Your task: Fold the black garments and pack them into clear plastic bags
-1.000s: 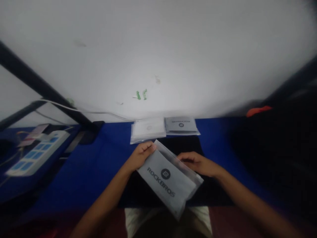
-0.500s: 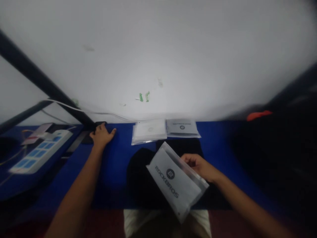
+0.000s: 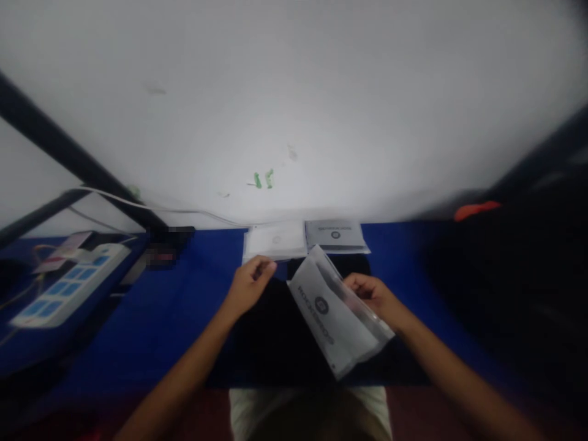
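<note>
A frosted zip bag (image 3: 324, 312) printed ROCKBROS hangs tilted in front of me, with its zip edge toward the upper right. My right hand (image 3: 372, 297) is closed on that edge, its fingers partly behind the plastic. My left hand (image 3: 252, 282) is to the left of the bag, apart from it, loosely curled with a gap between thumb and fingers; nothing shows in it. Below both hands lies dark cloth (image 3: 275, 331), its outline hard to make out. Two flat bag piles lie behind: a whiter one (image 3: 278, 239) and a greyer one (image 3: 337, 236).
A white power strip (image 3: 71, 285) with blue sockets stands at the left, cables around it. A dark object (image 3: 181, 233), partly blurred out, lies by the black frame post (image 3: 87, 159). The blue table (image 3: 395, 245) meets a white wall. Something orange (image 3: 475, 210) shows at right.
My left hand has left the dark object at the left and come rightward toward the bag, its fingers curling. The bag in my right hand has risen slightly and turned a little.
</note>
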A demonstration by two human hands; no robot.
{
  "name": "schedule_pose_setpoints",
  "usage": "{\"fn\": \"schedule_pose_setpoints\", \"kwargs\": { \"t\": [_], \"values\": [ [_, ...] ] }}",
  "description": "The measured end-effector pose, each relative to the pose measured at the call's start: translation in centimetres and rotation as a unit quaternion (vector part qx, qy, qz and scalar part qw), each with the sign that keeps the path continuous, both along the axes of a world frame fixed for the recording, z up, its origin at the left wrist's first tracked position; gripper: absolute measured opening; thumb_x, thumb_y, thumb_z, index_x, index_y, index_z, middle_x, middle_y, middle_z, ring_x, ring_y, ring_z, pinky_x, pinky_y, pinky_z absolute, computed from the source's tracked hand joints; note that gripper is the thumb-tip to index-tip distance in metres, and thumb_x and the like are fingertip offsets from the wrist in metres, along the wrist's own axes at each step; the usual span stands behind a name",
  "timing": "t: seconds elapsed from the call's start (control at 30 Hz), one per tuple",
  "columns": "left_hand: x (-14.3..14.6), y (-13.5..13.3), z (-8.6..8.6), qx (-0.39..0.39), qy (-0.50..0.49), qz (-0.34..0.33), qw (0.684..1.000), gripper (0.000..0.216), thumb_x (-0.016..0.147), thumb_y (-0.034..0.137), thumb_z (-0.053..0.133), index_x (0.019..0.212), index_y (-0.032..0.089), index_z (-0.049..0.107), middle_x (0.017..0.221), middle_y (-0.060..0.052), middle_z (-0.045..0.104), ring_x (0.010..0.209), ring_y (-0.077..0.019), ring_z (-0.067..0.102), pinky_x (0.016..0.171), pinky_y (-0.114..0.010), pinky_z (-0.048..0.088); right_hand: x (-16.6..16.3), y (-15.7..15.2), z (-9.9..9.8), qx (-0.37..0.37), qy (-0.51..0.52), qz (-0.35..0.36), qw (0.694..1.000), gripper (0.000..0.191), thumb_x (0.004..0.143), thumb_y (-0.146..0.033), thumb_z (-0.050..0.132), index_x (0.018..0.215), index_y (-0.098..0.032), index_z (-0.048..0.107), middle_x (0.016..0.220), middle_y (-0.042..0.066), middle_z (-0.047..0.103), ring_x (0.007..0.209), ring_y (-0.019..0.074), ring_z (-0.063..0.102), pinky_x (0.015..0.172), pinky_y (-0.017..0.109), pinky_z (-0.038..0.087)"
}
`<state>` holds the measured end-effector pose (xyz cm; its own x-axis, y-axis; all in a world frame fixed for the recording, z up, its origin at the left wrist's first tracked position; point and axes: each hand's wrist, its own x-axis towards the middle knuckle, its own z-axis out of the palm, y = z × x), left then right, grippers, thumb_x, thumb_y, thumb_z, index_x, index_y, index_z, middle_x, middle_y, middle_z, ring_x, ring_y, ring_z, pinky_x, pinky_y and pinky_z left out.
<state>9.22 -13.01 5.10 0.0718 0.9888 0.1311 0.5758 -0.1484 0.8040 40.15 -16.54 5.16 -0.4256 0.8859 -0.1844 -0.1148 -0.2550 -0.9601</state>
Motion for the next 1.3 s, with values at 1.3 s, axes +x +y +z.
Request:
{"fn": "schedule_pose_setpoints", "kwargs": {
  "t": [1.3],
  "values": [
    [-3.0,10.1,-1.4,-0.038,-0.139,0.168,0.975,0.025,0.077,0.030,0.056,0.097,0.014,0.057,0.080,-0.004,0.063,0.069,-0.0189,0.063,0.062,-0.031,0.053,0.4,-1.2,0.0,-0.142,0.091,-0.076,0.983,0.028,0.067,-0.018,0.078,0.093,-0.021,0.070,0.075,-0.001,0.071,0.061,0.0125,0.068,0.059,0.021,0.057]
  ]
}}
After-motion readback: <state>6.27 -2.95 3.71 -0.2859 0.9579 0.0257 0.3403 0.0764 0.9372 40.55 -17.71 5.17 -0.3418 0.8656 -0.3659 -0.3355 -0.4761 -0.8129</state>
